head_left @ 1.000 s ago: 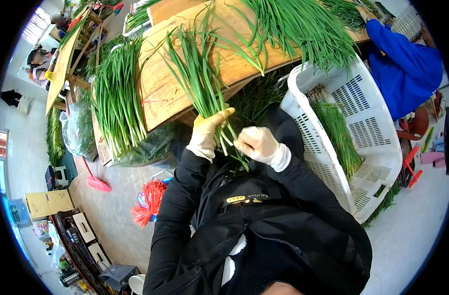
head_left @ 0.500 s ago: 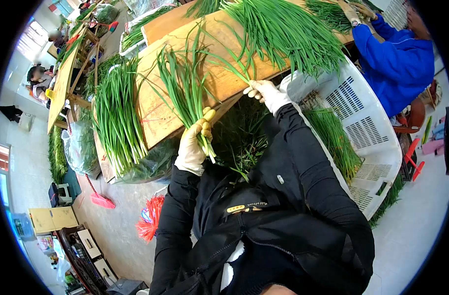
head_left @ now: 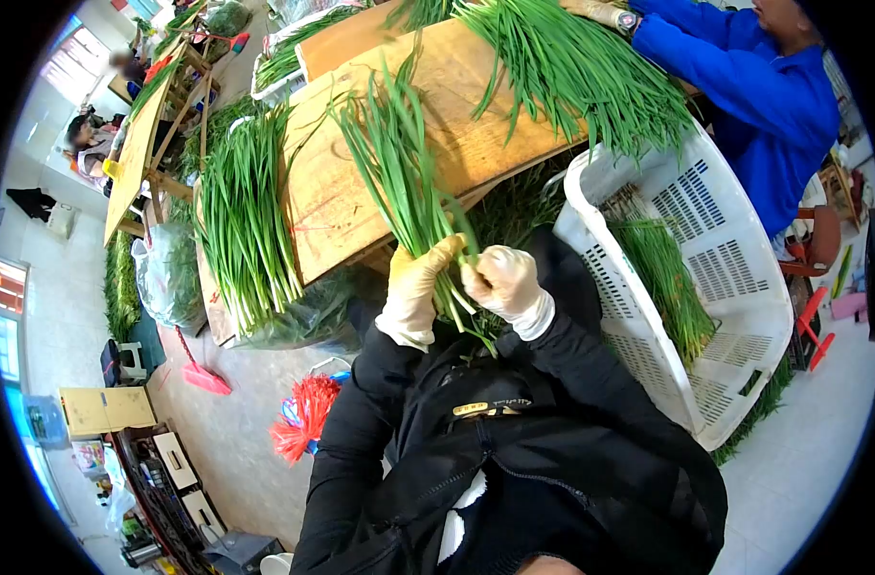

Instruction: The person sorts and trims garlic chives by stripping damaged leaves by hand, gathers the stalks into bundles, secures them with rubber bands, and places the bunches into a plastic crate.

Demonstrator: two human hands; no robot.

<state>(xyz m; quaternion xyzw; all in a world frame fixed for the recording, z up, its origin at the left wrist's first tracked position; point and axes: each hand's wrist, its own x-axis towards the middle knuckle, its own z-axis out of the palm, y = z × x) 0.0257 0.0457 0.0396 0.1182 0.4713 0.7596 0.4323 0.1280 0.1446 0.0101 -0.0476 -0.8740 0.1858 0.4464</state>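
Observation:
My gloved left hand [head_left: 416,290] is wrapped round the lower stems of a bunch of garlic chives [head_left: 396,172]. The leaves fan out above it over the wooden table [head_left: 337,225], while the pale stem ends poke out below the fist. Close beside it, my gloved right hand [head_left: 506,287] is closed, its fingers on a few chive stalks that are smeared by motion against the bunch. Left of the hands lies a thick row of chives [head_left: 249,220], stems toward me. A large heap of chives [head_left: 576,72] covers the table's far right.
A white slatted basket [head_left: 681,359] with chives inside stands at my right. A person in a blue sleeve [head_left: 734,77] works beyond it. Under the table's left end are clear plastic bags [head_left: 308,316]. A red tinsel-like bundle [head_left: 303,422] and a pink broom head [head_left: 205,379] are on the floor.
My right hand has come down and left from the table's edge to the bunch, bringing a few stalks. My left hand still grips the bunch, now nearer my right hand.

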